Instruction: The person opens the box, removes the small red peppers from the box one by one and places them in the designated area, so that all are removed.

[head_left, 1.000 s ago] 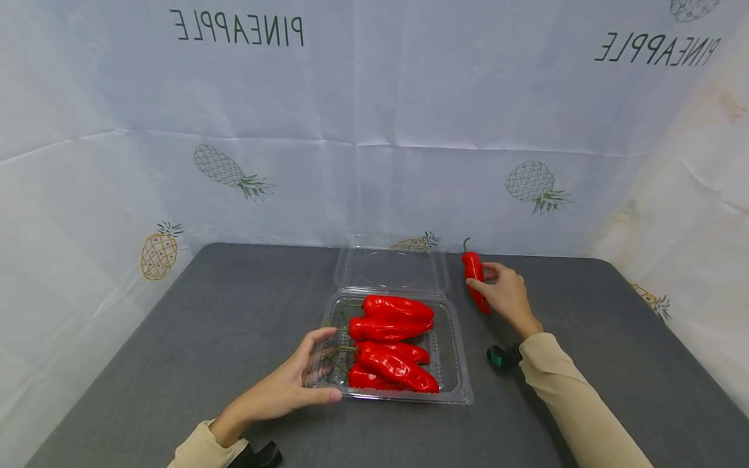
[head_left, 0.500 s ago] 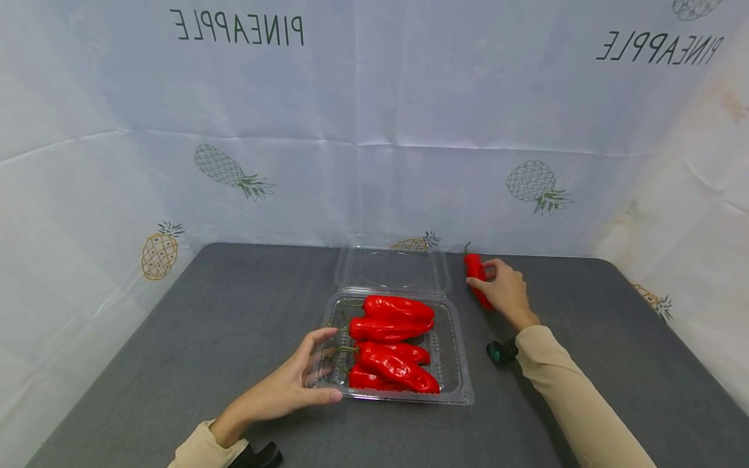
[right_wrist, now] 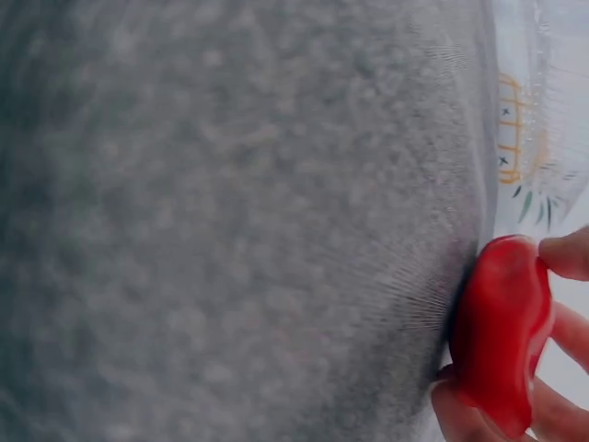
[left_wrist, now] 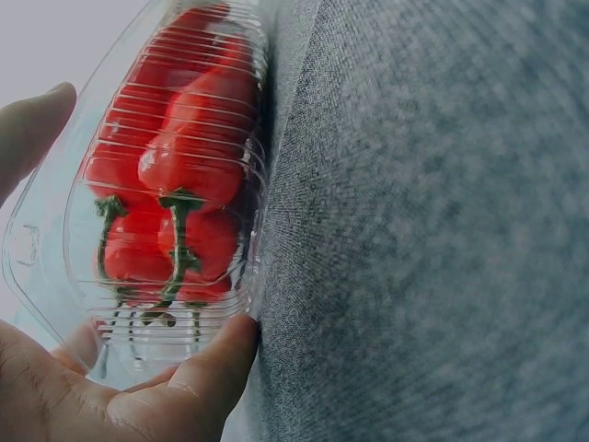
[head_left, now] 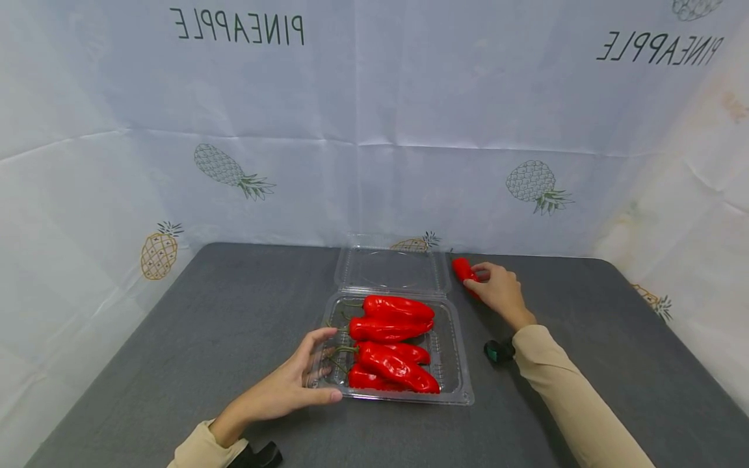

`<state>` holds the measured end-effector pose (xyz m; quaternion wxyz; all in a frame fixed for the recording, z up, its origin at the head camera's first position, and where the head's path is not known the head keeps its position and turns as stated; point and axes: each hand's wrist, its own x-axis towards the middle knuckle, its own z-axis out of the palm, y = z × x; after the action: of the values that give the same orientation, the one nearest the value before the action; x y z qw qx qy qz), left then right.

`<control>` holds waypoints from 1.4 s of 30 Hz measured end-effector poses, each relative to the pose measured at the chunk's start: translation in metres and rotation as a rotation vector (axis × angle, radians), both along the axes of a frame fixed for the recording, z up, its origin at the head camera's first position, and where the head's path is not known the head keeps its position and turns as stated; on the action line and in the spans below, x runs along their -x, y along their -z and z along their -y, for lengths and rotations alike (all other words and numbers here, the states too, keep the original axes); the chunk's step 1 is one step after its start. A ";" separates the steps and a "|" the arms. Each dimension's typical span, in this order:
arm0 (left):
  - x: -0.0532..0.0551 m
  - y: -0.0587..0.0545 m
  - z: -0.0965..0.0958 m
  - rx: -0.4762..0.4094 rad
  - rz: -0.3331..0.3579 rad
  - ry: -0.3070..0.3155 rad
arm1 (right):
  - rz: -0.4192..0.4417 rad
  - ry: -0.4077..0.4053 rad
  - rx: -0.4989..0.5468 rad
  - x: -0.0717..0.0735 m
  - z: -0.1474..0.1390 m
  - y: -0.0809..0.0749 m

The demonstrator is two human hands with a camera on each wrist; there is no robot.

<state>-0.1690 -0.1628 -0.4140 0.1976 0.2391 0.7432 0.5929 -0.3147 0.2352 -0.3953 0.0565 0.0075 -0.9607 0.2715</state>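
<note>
My right hand (head_left: 502, 290) pinches a long red pepper (head_left: 463, 268) between thumb and fingers, low over the table right of the container; its lower part is covered by the hand. In the right wrist view the pepper (right_wrist: 502, 322) appears close to the grey surface. On the near left corner of an open clear plastic container (head_left: 459, 344) rests my left hand (head_left: 283, 383), thumb stretched along the front. Its fingers touch the left end wall, as the left wrist view shows. Several red peppers (head_left: 393, 364) with green stems lie crosswise inside, stems toward the left hand.
The container's clear lid (head_left: 386, 266) is folded back flat toward the rear of the grey table (head_left: 234, 312). Behind the table hangs a white cloth (head_left: 363, 188) printed with pineapples. A dark wrist device (head_left: 499, 351) sits at the right sleeve.
The right hand has moved slightly left with its pepper, and the pepper's stem end has swung toward the lid. The left hand and the container stay where they were.
</note>
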 end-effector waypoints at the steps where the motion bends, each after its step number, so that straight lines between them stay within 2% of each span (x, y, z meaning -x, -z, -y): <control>1: 0.000 0.000 0.000 0.001 0.000 -0.001 | 0.012 -0.003 0.003 0.000 0.000 -0.001; 6: 0.000 -0.001 0.000 0.003 0.002 -0.001 | 0.040 0.002 0.016 -0.003 -0.003 -0.003; 23: 0.000 -0.002 0.000 0.010 0.012 -0.002 | -0.011 0.011 0.033 -0.004 -0.011 0.001; 42: 0.000 -0.001 0.001 0.008 -0.001 -0.003 | -0.084 0.007 0.080 -0.032 -0.008 -0.010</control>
<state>-0.1694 -0.1634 -0.4133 0.1970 0.2375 0.7460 0.5901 -0.2827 0.2431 -0.3857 0.0979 0.0131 -0.9460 0.3087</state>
